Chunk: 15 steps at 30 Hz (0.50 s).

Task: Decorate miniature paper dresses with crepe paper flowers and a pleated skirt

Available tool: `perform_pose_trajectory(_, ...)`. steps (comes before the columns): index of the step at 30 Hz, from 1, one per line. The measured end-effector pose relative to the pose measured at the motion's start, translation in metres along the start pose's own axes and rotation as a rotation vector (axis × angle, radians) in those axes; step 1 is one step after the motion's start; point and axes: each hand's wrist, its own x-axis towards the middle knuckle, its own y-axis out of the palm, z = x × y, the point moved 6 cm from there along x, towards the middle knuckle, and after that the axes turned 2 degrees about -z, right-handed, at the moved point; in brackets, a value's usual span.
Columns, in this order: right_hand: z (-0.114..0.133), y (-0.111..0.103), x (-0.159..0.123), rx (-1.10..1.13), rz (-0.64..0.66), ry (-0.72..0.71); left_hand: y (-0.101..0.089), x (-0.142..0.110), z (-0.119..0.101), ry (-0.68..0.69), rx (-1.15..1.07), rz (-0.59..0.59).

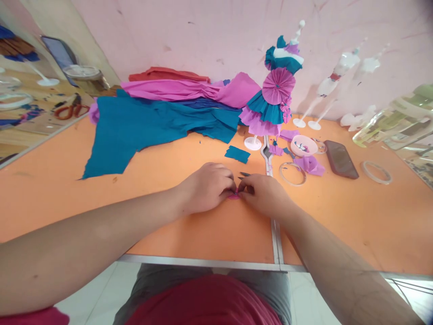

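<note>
My left hand [210, 187] and my right hand [267, 195] meet low over the orange table, fingertips pinched on a small pink piece of crepe paper [233, 197]. Most of that piece is hidden by the fingers. Two dark pointed tips [244, 174], perhaps of scissors, stick out just behind my right hand; the rest of that tool is covered. A small teal crepe paper scrap [237, 154] lies flat beyond my hands. Farther back, a doll-sized mannequin [279, 85] on a white stand wears a ruffled teal and pink dress with a round pink rosette.
Large teal [162, 122], pink [176, 88] and red [169, 73] sheets lie along the wall. At right are a pink bowl [316, 145], a clear ring [292, 174], a phone [341, 159] and a tape roll [376, 172]. Orange-handled scissors [71, 109] lie far left.
</note>
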Motion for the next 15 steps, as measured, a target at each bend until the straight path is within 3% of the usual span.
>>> perform_pose_trajectory(8, 0.0039, -0.0088, -0.0042, 0.030, -0.110, -0.054, -0.0004, -0.0028, 0.0033, -0.055, -0.112, -0.001)
perform_pose_trajectory(15, 0.0093, -0.0016, -0.0035, -0.032, -0.052, -0.055, 0.0040, -0.0022, 0.0102, -0.145, -0.196, -0.010)
